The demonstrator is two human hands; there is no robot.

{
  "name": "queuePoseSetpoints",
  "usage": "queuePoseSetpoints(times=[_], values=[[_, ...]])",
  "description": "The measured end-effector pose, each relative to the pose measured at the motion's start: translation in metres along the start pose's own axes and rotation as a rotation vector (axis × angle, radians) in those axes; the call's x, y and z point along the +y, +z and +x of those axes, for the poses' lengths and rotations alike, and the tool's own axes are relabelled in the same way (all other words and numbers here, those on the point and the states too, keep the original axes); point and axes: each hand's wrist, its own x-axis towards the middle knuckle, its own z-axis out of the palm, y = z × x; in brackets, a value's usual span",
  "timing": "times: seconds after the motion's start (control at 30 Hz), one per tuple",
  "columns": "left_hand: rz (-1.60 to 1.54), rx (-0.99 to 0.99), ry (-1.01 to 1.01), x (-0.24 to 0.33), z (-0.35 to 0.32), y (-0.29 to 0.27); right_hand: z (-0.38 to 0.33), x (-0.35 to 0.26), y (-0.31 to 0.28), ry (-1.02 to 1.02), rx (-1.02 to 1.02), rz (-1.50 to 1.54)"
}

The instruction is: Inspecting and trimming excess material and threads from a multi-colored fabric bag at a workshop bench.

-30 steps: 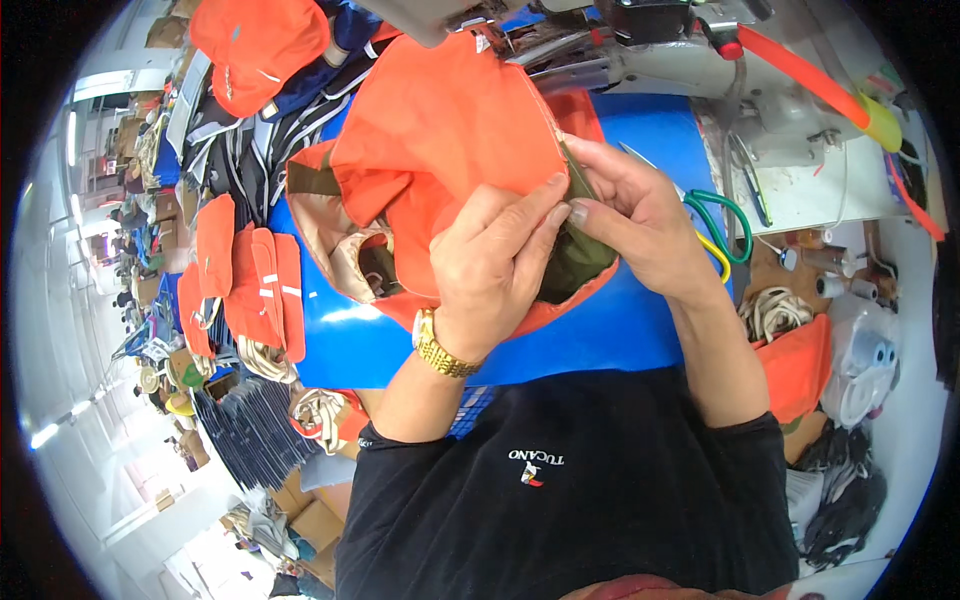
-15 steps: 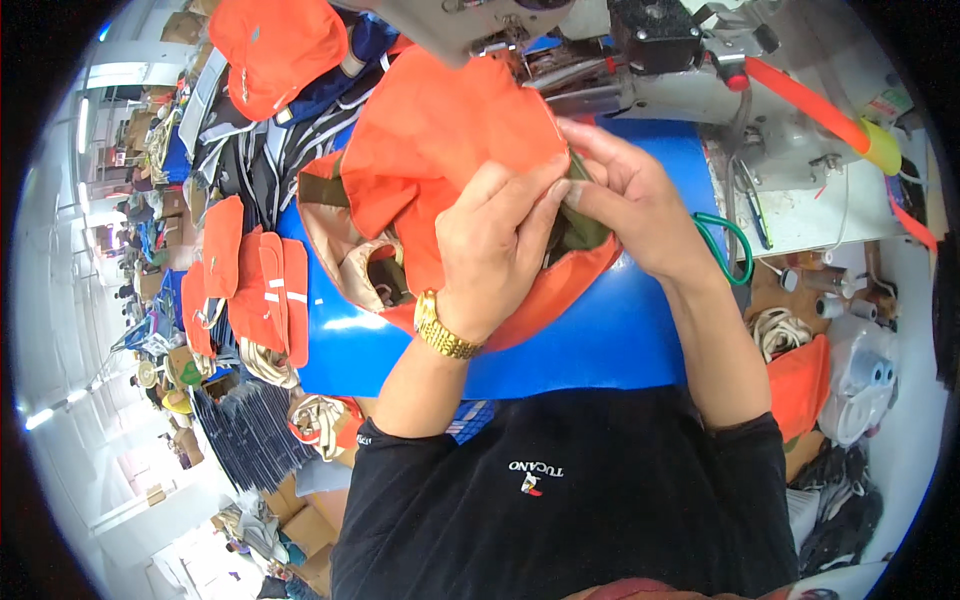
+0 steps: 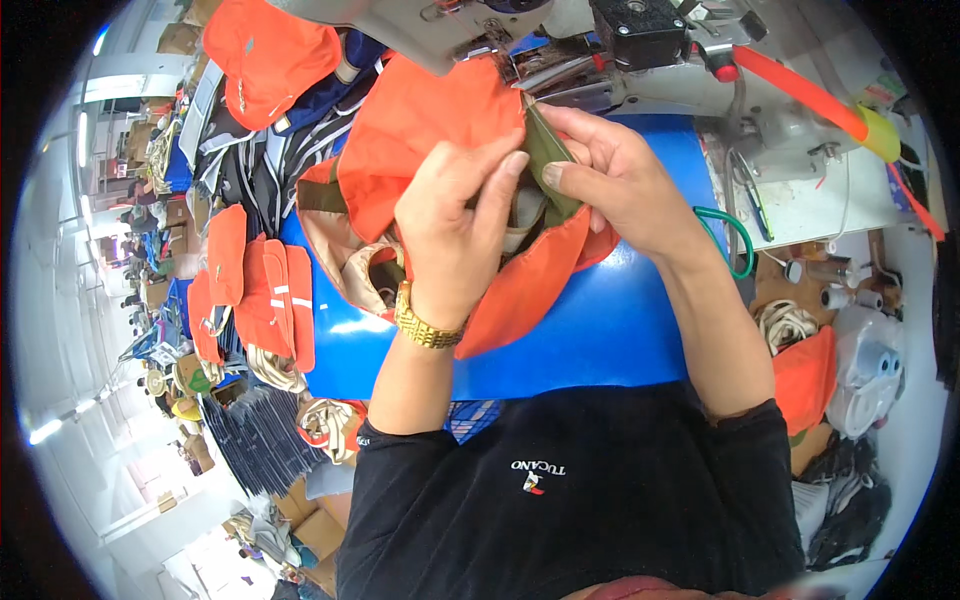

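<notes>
An orange fabric bag (image 3: 430, 110) with olive-green and beige lining lies bunched and partly turned out on the blue work surface (image 3: 600, 330). My left hand (image 3: 450, 220), a gold watch on its wrist, is closed at the bag's middle, thumb and forefinger pinching the orange cloth. To its right, my right hand (image 3: 600, 170) grips the edge of the olive-green lining (image 3: 545, 150) between thumb and fingers. A gap shows between the two hands, opening onto the bag's inside. Just beyond the bag stands the sewing machine head (image 3: 430, 30).
Right of the machine, an orange tape (image 3: 800, 95) runs down through a yellow guide. Green-handled scissors (image 3: 735, 240) lie at the surface's right edge. Stacked orange pieces (image 3: 270, 300) and black-grey straps (image 3: 260, 170) crowd the left. An orange bundle (image 3: 805, 380) sits low on the right.
My left hand has moved left, away from my right hand. My right hand has shifted slightly left. The olive-green lining between them is now more exposed and the bag's front orange panel has swung.
</notes>
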Motion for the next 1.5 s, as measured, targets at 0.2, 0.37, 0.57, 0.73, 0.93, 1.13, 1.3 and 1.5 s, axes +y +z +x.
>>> queuePoseSetpoints(times=[0.2, 0.37, 0.57, 0.73, 0.93, 1.13, 1.3, 1.5], values=[[0.077, -0.052, 0.028, 0.004, 0.001, 0.005, 0.001, 0.007, -0.004, -0.023, 0.012, -0.046], [0.176, -0.051, 0.097, -0.001, 0.012, 0.009, 0.004, 0.0, -0.006, 0.003, 0.029, -0.034], [0.297, -0.069, 0.173, -0.004, 0.016, 0.007, 0.006, 0.007, -0.002, -0.031, 0.074, -0.096], [0.342, -0.053, 0.198, -0.019, 0.017, 0.012, 0.007, 0.016, 0.003, -0.212, 0.231, -0.299], [0.072, -0.01, -0.168, -0.023, -0.027, 0.004, -0.002, -0.008, 0.004, -0.419, 0.075, -1.005], [0.267, -0.029, 0.093, -0.004, -0.007, -0.027, -0.02, -0.019, 0.014, -0.266, -0.161, -1.347], [0.493, -0.102, 0.393, -0.013, -0.002, -0.044, -0.108, 0.007, 0.037, -0.169, -0.178, -1.19], [0.5, -0.125, 0.486, -0.013, 0.0, -0.03, -0.17, 0.04, 0.02, 0.09, 0.01, -0.803]])
